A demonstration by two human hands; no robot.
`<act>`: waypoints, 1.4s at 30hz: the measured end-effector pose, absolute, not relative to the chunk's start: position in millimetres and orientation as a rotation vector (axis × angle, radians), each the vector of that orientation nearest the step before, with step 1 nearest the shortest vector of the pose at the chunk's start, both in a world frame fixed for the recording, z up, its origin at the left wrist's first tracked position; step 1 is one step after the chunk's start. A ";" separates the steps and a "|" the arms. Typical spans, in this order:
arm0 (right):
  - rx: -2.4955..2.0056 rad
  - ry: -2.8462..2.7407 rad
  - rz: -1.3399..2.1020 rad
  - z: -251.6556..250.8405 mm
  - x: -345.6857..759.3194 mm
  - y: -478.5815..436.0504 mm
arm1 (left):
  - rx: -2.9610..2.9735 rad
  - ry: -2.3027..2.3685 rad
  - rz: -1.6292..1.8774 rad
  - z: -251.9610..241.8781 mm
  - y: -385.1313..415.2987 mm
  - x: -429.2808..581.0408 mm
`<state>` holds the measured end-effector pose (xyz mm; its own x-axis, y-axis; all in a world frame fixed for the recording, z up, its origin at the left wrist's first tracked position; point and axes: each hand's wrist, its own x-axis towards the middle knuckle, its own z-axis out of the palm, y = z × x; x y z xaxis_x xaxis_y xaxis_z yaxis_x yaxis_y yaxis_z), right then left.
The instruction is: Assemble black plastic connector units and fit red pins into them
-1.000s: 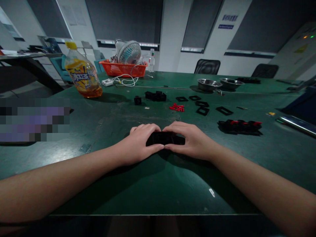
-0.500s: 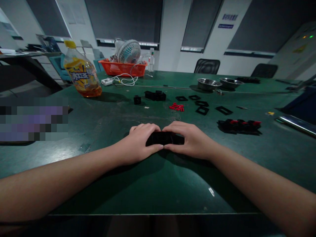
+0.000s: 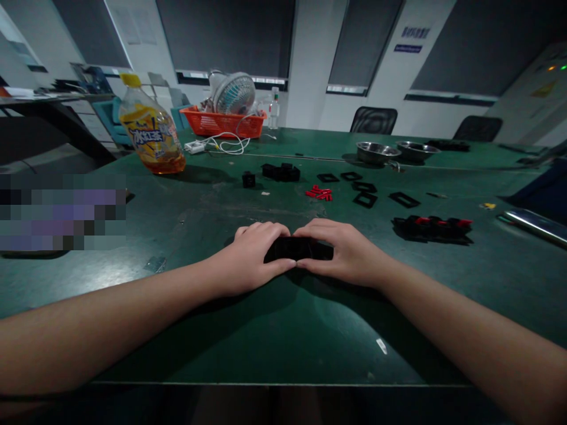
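Both hands meet over a dark black plastic part (image 3: 295, 248) low on the green table (image 3: 283, 330). My left hand (image 3: 256, 254) grips its left side, thumb in front and fingers behind. On the other side my right hand (image 3: 343, 251) holds it the same way, and the thumb tips nearly touch. The part's details are lost in shadow. Beyond the hands lie small red pieces (image 3: 319, 193), a black block (image 3: 248, 179) and a larger black assembly (image 3: 281, 172). Several flat black frames (image 3: 365, 200) are scattered behind my right hand.
Black parts with red pieces (image 3: 433, 229) lie at the right. Farther back are two metal bowls (image 3: 376, 152), an orange basket (image 3: 225, 124) with a fan (image 3: 234, 94), a white cable (image 3: 228, 143) and a drink bottle (image 3: 152, 133). A shiny metallic object (image 3: 534, 224) lies at the right edge.
The whole view has shifted slightly to the right. Both hands keep the same grip on the black part, with no other visible change.
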<state>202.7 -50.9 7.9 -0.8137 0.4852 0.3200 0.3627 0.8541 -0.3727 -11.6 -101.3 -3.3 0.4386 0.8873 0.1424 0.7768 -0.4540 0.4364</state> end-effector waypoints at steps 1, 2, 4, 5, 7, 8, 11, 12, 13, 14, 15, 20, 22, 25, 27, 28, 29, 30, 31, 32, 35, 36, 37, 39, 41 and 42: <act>-0.629 -2.622 0.411 7.9 202.7 -50.8 | 2.390 1.428 0.511 -3.5 -101.3 -11.6; -0.627 -2.623 0.407 7.8 202.6 -50.7 | 2.391 1.427 0.513 -3.7 -101.2 -11.6; -0.623 -2.624 0.399 7.6 202.4 -50.6 | 2.395 1.430 0.516 -4.2 -101.2 -11.5; -0.622 -2.625 0.396 7.4 202.3 -50.6 | 2.398 1.430 0.517 -4.4 -101.2 -11.5; -0.623 -2.621 0.388 7.2 202.1 -50.6 | 2.400 1.431 0.517 -4.9 -101.3 -11.4; -0.625 -2.619 0.385 7.2 202.0 -50.6 | 2.400 1.433 0.518 -5.1 -101.3 -11.4; -0.623 -2.616 0.380 7.5 201.9 -50.8 | 2.396 1.436 0.524 -5.4 -101.3 -11.4; -0.624 -2.615 0.381 7.7 201.9 -50.9 | 2.396 1.433 0.525 -5.4 -101.3 -11.4; -0.626 -2.614 0.383 7.8 202.0 -51.0 | 2.397 1.430 0.524 -5.4 -101.3 -11.4; -0.630 -2.611 0.387 7.9 202.0 -51.1 | 2.398 1.429 0.524 -5.3 -101.3 -11.4; -0.633 -2.608 0.391 8.0 201.9 -51.3 | 2.398 1.429 0.521 -5.2 -101.2 -11.4; -0.653 -2.602 0.399 7.9 201.7 -51.6 | 2.403 1.431 0.525 -5.1 -101.3 -11.3; -0.657 -2.604 0.404 8.0 201.9 -51.5 | 2.402 1.430 0.529 -5.2 -101.5 -11.3; -0.651 -2.604 0.406 7.9 202.4 -51.1 | 2.398 1.426 0.534 -5.3 -101.8 -11.4; -0.650 -2.604 0.405 7.6 202.5 -51.0 | 2.395 1.421 0.539 -5.3 -101.8 -11.5; -0.650 -2.605 0.404 7.5 202.6 -50.9 | 2.395 1.419 0.541 -5.4 -101.8 -11.5; -0.650 -2.606 0.404 7.4 202.6 -50.9 | 2.394 1.418 0.542 -5.4 -101.8 -11.6; -0.649 -2.605 0.404 7.4 202.7 -50.9 | 2.394 1.418 0.542 -5.3 -101.8 -11.6; -0.650 -2.603 0.405 7.4 202.7 -51.0 | 2.393 1.418 0.541 -5.2 -101.8 -11.6; -0.651 -2.601 0.407 7.4 202.7 -51.0 | 2.392 1.419 0.540 -5.1 -101.9 -11.6; -0.656 -2.599 0.412 7.7 202.8 -51.1 | 2.389 1.419 0.534 -4.8 -102.1 -11.5; -0.658 -2.600 0.410 7.8 202.8 -51.1 | 2.391 1.418 0.533 -4.8 -102.2 -11.5; -0.659 -2.602 0.407 7.9 202.9 -51.1 | 2.393 1.418 0.536 -4.8 -102.1 -11.5; -0.657 -2.603 0.403 8.0 202.9 -51.1 | 2.397 1.419 0.543 -5.2 -102.0 -11.6; -0.655 -2.604 0.403 8.1 202.8 -51.1 | 2.399 1.420 0.549 -5.7 -101.7 -11.7; -0.655 -2.604 0.402 8.1 202.6 -51.2 | 2.400 1.420 0.550 -6.0 -101.6 -11.8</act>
<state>202.6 -51.2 8.1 -0.7992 0.5032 0.3288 0.3805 0.8470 -0.3713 -11.8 -101.6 -6.0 0.4386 0.8821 0.1720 0.7680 -0.4673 0.4380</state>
